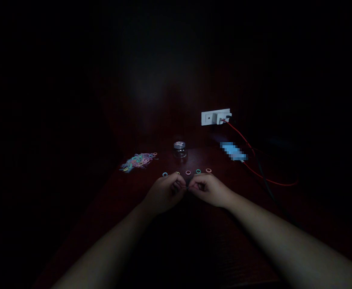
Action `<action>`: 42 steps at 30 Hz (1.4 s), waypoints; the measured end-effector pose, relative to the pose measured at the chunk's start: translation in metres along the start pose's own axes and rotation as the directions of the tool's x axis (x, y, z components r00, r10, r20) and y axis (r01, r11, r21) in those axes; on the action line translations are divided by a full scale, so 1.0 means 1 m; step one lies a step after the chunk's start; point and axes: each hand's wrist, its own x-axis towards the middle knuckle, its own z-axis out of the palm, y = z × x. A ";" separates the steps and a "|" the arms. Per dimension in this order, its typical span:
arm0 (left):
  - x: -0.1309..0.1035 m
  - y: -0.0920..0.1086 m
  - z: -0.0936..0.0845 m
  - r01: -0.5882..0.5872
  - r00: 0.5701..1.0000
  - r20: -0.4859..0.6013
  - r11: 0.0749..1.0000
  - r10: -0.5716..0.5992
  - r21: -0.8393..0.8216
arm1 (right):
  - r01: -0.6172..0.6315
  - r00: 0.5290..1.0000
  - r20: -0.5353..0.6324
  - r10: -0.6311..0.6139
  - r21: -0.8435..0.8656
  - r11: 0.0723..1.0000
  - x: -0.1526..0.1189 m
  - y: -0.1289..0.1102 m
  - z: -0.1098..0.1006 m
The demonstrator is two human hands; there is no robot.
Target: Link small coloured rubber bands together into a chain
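My left hand (167, 192) and my right hand (210, 189) meet above the dark red table, thumbs and forefingers pinched together. Whatever lies between the fingertips is too small and dark to make out. Just beyond them runs a row of several small elastic hair ties: a blue tie (163, 174) at the left, a yellow tie (178, 173) partly hidden by my left hand, a pink tie (186, 173), a green tie (196, 171) and an orange tie (206, 170) at the right.
A tangled heap of coloured hair ties (138, 161) lies at the back left. Behind the row stands a clear lidded jar (180, 151). At the right, a red cable (248, 142) links a wall socket (207, 118) to a blurred blue device (233, 151). A black cable (263, 176) hangs nearby.
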 end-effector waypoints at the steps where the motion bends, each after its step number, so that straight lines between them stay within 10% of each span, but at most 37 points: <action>1: 0.000 0.000 0.000 0.001 1.000 -0.001 1.000 -0.001 -0.001 | 0.014 1.000 0.001 -0.014 -0.022 1.000 0.000 0.000 0.000; 42: -0.001 0.001 -0.001 0.024 0.998 0.052 0.999 -0.022 -0.027 | 0.006 1.000 0.017 -0.005 -0.036 0.999 -0.002 -0.002 0.000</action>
